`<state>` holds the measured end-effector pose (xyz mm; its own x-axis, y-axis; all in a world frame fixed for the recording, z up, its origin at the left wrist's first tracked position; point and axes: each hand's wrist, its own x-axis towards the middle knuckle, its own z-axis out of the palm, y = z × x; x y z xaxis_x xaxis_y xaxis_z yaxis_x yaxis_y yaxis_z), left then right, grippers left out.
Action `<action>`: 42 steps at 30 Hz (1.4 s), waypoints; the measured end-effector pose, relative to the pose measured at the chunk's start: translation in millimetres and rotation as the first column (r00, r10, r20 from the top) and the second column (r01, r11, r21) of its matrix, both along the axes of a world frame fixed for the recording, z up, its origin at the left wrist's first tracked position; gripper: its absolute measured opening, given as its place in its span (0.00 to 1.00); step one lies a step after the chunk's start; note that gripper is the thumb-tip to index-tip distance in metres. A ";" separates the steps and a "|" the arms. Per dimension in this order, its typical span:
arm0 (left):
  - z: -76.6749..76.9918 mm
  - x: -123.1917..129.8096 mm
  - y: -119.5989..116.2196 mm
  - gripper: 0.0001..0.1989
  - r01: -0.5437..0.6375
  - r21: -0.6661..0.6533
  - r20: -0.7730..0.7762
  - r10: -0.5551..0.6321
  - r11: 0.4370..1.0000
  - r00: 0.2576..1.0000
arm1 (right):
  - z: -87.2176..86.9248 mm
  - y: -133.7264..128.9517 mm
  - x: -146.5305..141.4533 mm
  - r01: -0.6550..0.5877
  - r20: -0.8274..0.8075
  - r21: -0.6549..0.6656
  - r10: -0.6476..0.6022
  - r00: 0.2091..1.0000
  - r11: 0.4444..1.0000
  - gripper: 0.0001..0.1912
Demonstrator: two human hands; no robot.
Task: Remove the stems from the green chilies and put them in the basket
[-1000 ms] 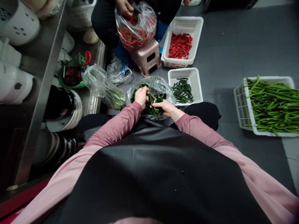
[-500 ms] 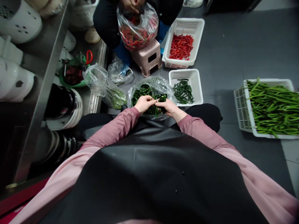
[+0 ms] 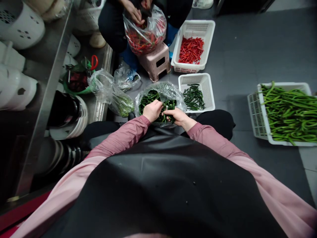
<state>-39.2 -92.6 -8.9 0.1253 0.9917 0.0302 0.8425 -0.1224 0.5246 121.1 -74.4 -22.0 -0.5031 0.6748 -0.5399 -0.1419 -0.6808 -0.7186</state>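
A clear plastic bag (image 3: 140, 96) full of dark green chili peppers (image 3: 151, 96) stands open in front of me. Over its near side, my left hand (image 3: 153, 111) is closed, its fingertips pinched together; whatever is between them is too small to make out. Close beside it, my right hand (image 3: 180, 117) is curled around several green chili peppers (image 3: 170, 105), thumb pointing toward the left hand. Just beyond the right hand, a small white basket (image 3: 210, 96) holds more green chili peppers (image 3: 194, 97).
Across from me, a person's hand (image 3: 135, 15) is at a bag of red chilies (image 3: 146, 39) on a stool (image 3: 157, 59). A white basket (image 3: 209, 43) holds red chilies. At right, another basket (image 3: 257, 115) overflows with long green peppers. A metal shelf (image 3: 53, 72) runs along the left.
My left hand has turned and its fingers have curled in more, shifting slightly from the right hand's thumb. The person opposite has moved their hands apart over the red chili bag.
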 end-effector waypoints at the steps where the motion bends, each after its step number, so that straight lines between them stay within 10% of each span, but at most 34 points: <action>1: 0.4 -2.0 -1.6 0.08 -0.024 0.011 -0.040 0.024 1.000 0.999 | 0.0 0.7 0.4 0.034 0.023 0.041 -0.035 0.999 0.999 0.07; 12: 8.3 10.7 -16.4 0.11 0.062 -0.211 0.089 -0.044 0.976 0.995 | 4.4 2.9 -3.1 0.192 0.076 0.316 -0.226 0.971 0.929 0.13; 17: -0.8 30.1 -10.5 0.15 -0.083 -0.348 0.278 0.188 0.934 0.942 | 16.6 -16.1 -5.3 0.109 0.242 0.669 -0.354 0.903 0.735 0.11; 22: -5.3 23.6 -0.3 0.17 -0.206 -0.419 0.200 0.311 0.885 0.929 | 33.0 11.5 19.8 0.212 0.235 0.759 -0.562 0.793 0.616 0.10; 25: -1.0 5.5 0.9 0.09 -0.197 -0.290 -0.036 0.196 0.937 0.980 | 39.5 77.3 60.7 0.340 0.292 0.632 -0.619 0.729 0.697 0.09; 29: 7.5 -9.1 -6.3 0.12 -0.132 -0.096 -0.300 0.098 0.987 0.949 | 36.0 166.2 117.1 0.312 0.437 0.251 -0.395 0.808 0.916 0.17; 32: 7.8 -5.4 -12.8 0.13 -0.006 -0.017 -0.422 -0.001 1.000 0.907 | 37.1 192.4 132.6 0.371 0.566 0.197 -0.414 0.713 0.908 0.19; 35: -3.3 7.2 -12.5 0.13 0.277 -0.074 -0.473 -0.278 0.958 0.836 | 51.6 179.4 120.0 0.308 0.673 0.397 -0.502 0.543 0.865 0.13; 38: -19.8 21.0 -3.4 0.13 0.482 -0.127 -0.476 -0.480 0.867 0.737 | 68.6 138.8 92.7 0.204 0.551 0.464 -0.461 0.695 0.862 0.07; 42: -21.3 28.9 9.8 0.12 0.455 -0.145 -0.455 -0.467 0.879 0.758 | 60.1 66.7 58.5 -0.111 0.471 0.555 -0.202 0.858 0.825 0.06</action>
<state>-10.3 -82.8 -30.2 0.5599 0.8100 -0.1742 0.8283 -0.5520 0.0954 179.7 -7.7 38.1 -0.2362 0.9433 -0.2330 0.3134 -0.1530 -0.9372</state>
